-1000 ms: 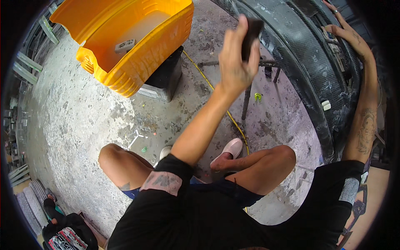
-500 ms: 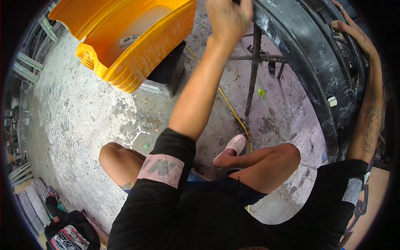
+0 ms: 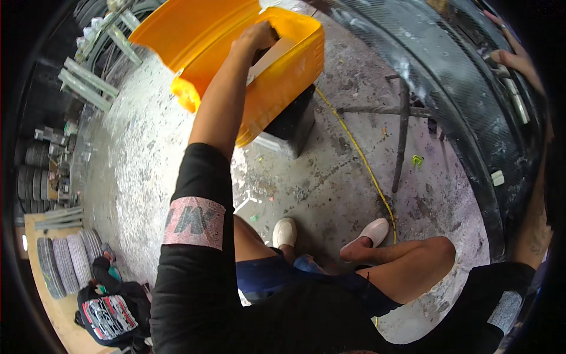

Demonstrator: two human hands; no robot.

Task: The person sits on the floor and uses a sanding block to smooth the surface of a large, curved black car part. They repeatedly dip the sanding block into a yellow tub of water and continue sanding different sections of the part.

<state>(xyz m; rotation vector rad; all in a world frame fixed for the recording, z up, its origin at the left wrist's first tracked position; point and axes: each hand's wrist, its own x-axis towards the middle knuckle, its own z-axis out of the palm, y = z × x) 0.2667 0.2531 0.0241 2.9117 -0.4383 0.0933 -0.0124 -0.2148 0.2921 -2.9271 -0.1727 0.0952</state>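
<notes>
My left hand [image 3: 257, 36] reaches into a yellow plastic container [image 3: 283, 74] with one side cut away. Its fingers are curled round a dark piece [image 3: 264, 52], mostly hidden by the hand, whose kind I cannot make out. Whitish liquid [image 3: 277, 58] lies in the container. At the right stands a long, curved black panel [image 3: 454, 94] with a carbon weave, wet and smeared whitish in places. My right hand [image 3: 522, 65] rests along its far right edge, thumb and fingers spread apart; part of it fades into the dark rim of the picture.
A black box [image 3: 290, 130] supports the yellow container. Dark stand legs [image 3: 402, 135] rise under the panel, and a yellow cord [image 3: 365, 159] crosses the stained floor. At lower left a person in black [image 3: 109, 312] is beside several tyres [image 3: 68, 262]. Pale bars [image 3: 88, 85] stand at far left.
My left hand has gone from the panel down and left into the yellow container, with the dark piece in it. My right hand stays on the panel's edge. The view has shifted left.
</notes>
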